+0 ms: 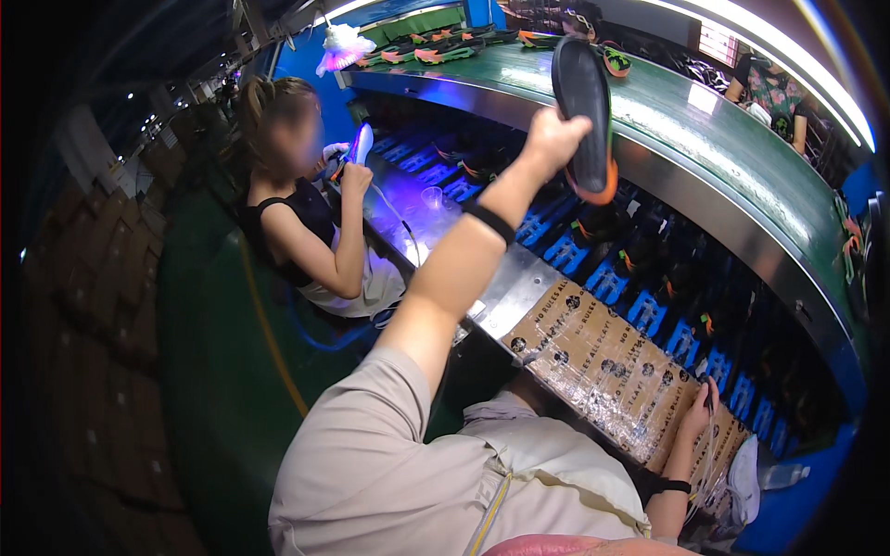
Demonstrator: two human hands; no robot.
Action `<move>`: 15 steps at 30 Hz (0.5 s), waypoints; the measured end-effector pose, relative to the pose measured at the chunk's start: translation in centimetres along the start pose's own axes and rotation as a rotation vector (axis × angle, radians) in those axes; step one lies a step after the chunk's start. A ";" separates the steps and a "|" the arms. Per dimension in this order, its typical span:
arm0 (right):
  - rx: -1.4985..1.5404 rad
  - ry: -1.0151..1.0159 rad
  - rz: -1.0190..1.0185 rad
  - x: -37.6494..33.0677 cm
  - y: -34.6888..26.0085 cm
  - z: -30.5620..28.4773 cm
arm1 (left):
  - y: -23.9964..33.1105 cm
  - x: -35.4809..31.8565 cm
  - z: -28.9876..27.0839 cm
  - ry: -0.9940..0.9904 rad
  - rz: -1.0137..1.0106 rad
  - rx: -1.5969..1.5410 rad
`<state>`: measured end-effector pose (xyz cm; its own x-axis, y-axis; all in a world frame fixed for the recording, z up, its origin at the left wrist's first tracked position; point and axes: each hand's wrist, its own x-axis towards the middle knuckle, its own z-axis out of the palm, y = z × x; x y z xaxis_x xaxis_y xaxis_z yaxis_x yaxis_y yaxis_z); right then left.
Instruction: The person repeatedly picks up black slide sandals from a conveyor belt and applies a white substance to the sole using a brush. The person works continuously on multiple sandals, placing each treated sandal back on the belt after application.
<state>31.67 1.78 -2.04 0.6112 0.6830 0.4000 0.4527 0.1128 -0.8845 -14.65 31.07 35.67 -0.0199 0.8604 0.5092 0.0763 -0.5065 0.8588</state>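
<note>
My left arm reaches up and forward, and my left hand is closed on the side of a shoe. The shoe stands nearly upright, its long black sole side facing me and an orange end at the bottom. It is raised in front of the edge of the green conveyor belt. Low on the right, my right hand is closed around a small dark thing, mostly hidden by the fingers. Thin pale cords run down beside that hand, over the printed brown work surface.
A co-worker at the left holds a pale shoe-shaped piece under violet light. Blue racks with dark shoes run below the belt. More shoes lie on it. A clear bottle is at the right.
</note>
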 end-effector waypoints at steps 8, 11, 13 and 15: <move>0.206 -0.023 0.211 -2.8 -9.8 1.6 | -12.0 -20.9 4.3 -0.485 -0.776 -1.062; 0.427 -0.091 0.302 -4.6 -15.2 2.3 | -15.2 -26.2 5.9 -0.500 -0.789 -1.209; 0.489 -0.171 0.302 -4.8 -17.2 2.3 | -15.3 -28.3 7.7 -0.462 -0.883 -1.302; 0.615 -0.213 0.339 -5.5 -19.6 3.0 | -13.4 -29.3 8.2 -0.435 -1.000 -1.307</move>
<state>17.46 -2.01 12.41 0.4856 0.8705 0.0801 -0.2234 0.2121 -0.9514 -6.87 13.12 8.78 0.7230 0.6863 -0.0792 -0.6098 0.6879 0.3937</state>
